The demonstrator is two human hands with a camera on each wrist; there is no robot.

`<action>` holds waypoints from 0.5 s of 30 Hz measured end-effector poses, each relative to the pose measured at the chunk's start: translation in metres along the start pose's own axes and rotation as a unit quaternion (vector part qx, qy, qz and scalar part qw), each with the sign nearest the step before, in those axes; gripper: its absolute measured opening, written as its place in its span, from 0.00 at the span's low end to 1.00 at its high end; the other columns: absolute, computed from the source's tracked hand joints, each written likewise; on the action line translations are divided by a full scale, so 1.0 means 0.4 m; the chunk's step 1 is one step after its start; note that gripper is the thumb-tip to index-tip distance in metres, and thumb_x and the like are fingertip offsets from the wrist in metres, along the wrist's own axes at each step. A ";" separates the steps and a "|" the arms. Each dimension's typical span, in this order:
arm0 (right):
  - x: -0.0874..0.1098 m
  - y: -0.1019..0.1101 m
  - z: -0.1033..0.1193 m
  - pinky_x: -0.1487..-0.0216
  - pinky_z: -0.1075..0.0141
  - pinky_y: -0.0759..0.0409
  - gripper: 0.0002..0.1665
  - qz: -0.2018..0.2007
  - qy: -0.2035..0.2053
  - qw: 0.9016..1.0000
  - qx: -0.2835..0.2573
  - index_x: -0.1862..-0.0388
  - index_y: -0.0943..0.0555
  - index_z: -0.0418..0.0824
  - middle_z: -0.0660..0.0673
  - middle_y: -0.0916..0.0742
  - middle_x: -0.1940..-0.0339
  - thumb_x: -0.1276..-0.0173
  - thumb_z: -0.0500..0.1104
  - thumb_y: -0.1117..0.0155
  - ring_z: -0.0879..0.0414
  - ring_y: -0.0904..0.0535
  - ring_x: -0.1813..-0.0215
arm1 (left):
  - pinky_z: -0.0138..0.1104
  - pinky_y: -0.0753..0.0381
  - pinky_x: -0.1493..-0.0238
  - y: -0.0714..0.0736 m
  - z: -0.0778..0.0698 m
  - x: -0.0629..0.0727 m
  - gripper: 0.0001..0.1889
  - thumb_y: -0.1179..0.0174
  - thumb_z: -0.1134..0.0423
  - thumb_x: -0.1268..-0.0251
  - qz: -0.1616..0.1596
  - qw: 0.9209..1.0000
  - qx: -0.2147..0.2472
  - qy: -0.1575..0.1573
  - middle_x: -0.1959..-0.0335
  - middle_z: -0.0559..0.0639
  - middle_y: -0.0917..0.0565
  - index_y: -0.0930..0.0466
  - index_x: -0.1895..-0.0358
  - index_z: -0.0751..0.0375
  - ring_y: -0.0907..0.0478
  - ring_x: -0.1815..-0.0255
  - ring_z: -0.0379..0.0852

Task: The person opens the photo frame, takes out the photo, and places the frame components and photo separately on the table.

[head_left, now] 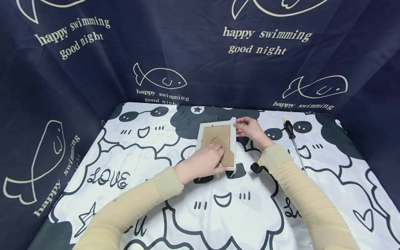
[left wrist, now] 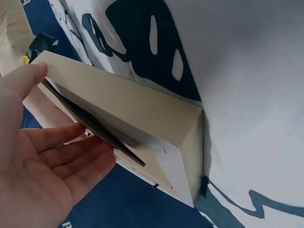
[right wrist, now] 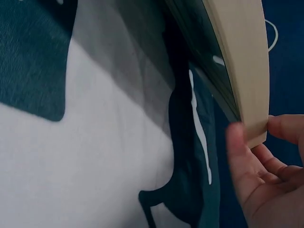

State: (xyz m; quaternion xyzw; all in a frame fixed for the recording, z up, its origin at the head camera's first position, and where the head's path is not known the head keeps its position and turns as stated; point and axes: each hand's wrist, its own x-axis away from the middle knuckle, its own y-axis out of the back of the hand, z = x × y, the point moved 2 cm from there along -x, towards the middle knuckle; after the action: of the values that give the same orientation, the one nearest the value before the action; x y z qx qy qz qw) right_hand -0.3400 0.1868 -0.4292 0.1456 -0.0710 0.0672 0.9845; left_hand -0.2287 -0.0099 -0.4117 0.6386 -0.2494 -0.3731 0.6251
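A white-edged picture frame [head_left: 233, 144] is held tilted over the cloth, its brown backing board [head_left: 222, 132] towards me. My left hand [head_left: 202, 161] grips the frame's near end. In the left wrist view its thumb presses the pale outer edge, while the fingers lie against the thin support leg [left wrist: 97, 126], which stands slightly away from the back. At the far right corner my right hand [head_left: 251, 130] pinches the frame between thumb and fingers. The right wrist view shows the frame's pale side [right wrist: 244, 61] and, beside it, its dark glossy front [right wrist: 202, 42].
A black-handled screwdriver [head_left: 290, 130] lies on the patterned cloth [head_left: 147, 205] to the right. Beside my right forearm is a small black and yellow object [head_left: 257, 168], partly hidden by the sleeve. Dark blue curtains [head_left: 200, 69] enclose the back and sides.
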 end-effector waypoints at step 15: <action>0.017 0.002 0.024 0.66 0.67 0.17 0.28 -0.010 -0.011 0.999 -0.041 0.39 0.34 0.26 0.50 0.19 0.72 0.33 0.40 0.40 0.62 0.20 0.76 | 0.35 0.23 0.52 0.023 0.019 0.011 0.31 0.42 0.37 0.43 -0.006 0.994 0.092 0.051 0.60 0.50 0.23 0.23 0.51 0.62 0.26 0.59 0.45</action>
State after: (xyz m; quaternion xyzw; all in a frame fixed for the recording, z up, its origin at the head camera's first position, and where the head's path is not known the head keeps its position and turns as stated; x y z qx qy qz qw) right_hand -0.3346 0.1855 -0.4187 0.1068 -0.0829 0.0529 0.9894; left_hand -0.2308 -0.0190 -0.4028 0.7130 -0.2463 -0.3190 0.5737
